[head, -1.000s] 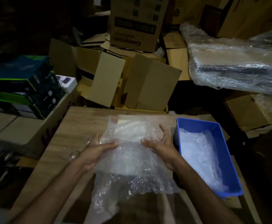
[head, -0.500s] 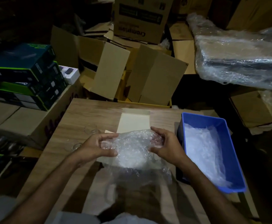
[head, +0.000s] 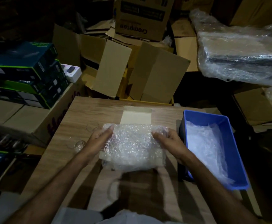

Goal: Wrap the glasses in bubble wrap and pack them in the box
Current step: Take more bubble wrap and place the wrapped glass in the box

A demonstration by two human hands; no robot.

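A roll of bubble wrap (head: pixel 132 146) lies across a small open cardboard box (head: pixel 137 117) on the wooden table (head: pixel 86 113). My left hand (head: pixel 98 139) grips its left end and my right hand (head: pixel 169 141) grips its right end. What is inside the wrap is hidden. Two clear glasses stand on the table to the left, one (head: pixel 92 126) farther away and one (head: pixel 80 143) by my left wrist. The box's pale flap shows behind the bundle, and the rest of the box is covered by it.
A blue plastic bin (head: pixel 229 152) lined with bubble wrap sits at the table's right edge. Open cardboard cartons (head: pixel 156 75) crowd behind the table. Stacked dark product boxes (head: pixel 27 75) stand at left. A large plastic-wrapped package (head: pixel 242 52) lies at the upper right.
The flat bubble wrap sheet has been rolled up into a compact bundle. Both hands moved from its sides to gripping its ends, and the box flap behind it is now uncovered.
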